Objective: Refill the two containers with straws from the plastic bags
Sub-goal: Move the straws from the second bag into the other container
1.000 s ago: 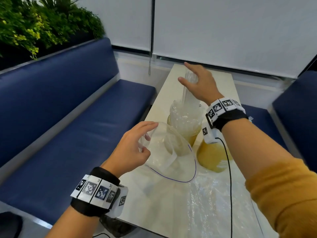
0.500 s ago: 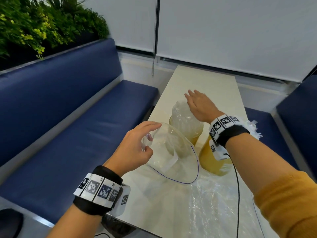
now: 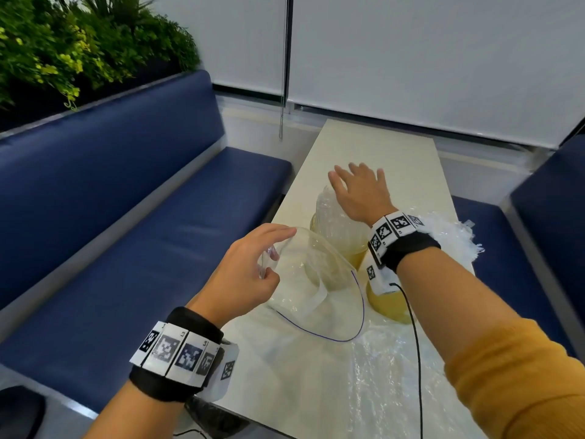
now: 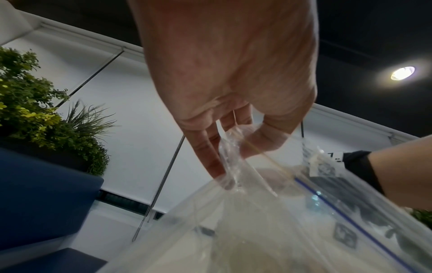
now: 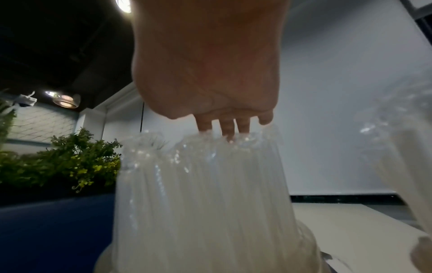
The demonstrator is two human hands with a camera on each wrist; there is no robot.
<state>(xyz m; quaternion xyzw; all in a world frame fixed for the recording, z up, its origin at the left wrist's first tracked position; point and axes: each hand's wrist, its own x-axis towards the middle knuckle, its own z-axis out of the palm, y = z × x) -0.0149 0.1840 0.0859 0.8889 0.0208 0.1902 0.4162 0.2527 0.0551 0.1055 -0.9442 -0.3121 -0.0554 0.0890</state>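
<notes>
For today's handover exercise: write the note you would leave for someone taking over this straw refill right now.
Left hand: pinches the rim of the open plastic bag.
Right hand: flat, fingers straight, on the straws in the far container.
Near container: mostly hidden by the right wrist.
Done: far container looks packed.
Left: check the near container, top up if short.

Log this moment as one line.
left hand: pinches clear plastic bag | right hand: flat on wrapped straws in far amber container
</notes>
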